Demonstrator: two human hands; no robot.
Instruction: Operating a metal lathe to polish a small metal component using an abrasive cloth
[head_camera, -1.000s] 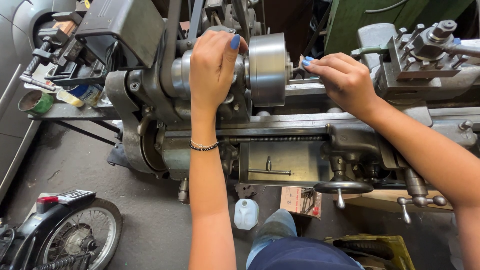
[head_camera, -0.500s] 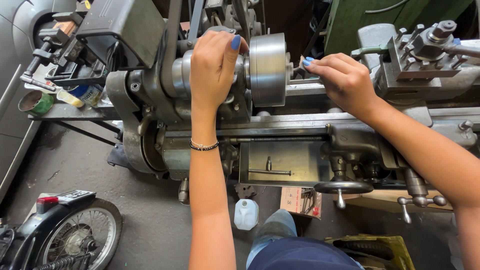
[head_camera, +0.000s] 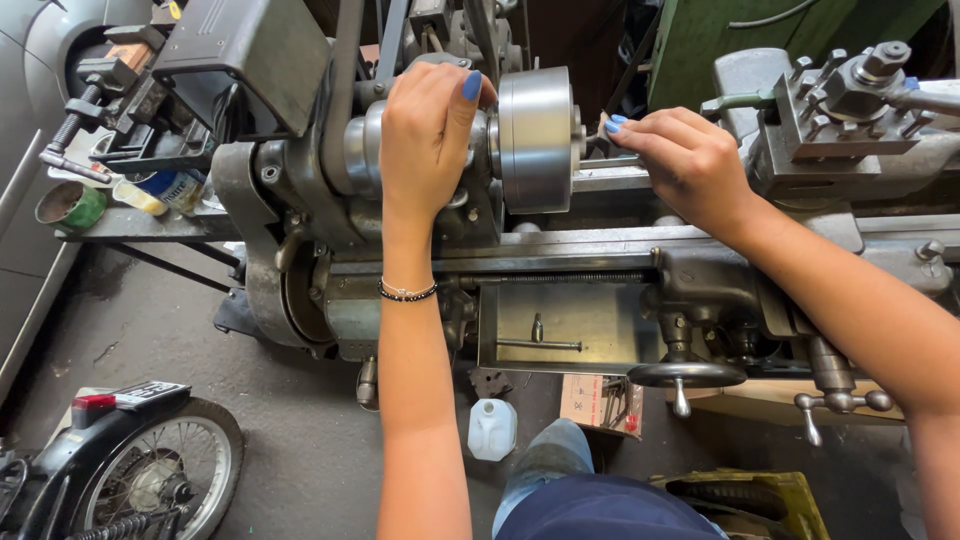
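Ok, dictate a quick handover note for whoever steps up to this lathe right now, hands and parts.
Left hand: wrapped over the spindle housing just behind the lathe chuck.
Right hand: fingertips pinch a small piece at the chuck's face; what it is cannot be told.
Tool post: parked far right, away from the chuck.
Carriage handwheel: untouched.
Done: piece brought to the chuck.
Left: whether it is seated or clamped cannot be seen, so check.

My left hand (head_camera: 428, 135) rests on the spindle left of the chuck (head_camera: 536, 138); my right hand (head_camera: 678, 160) lies right of it, handwheel (head_camera: 686, 376) below.
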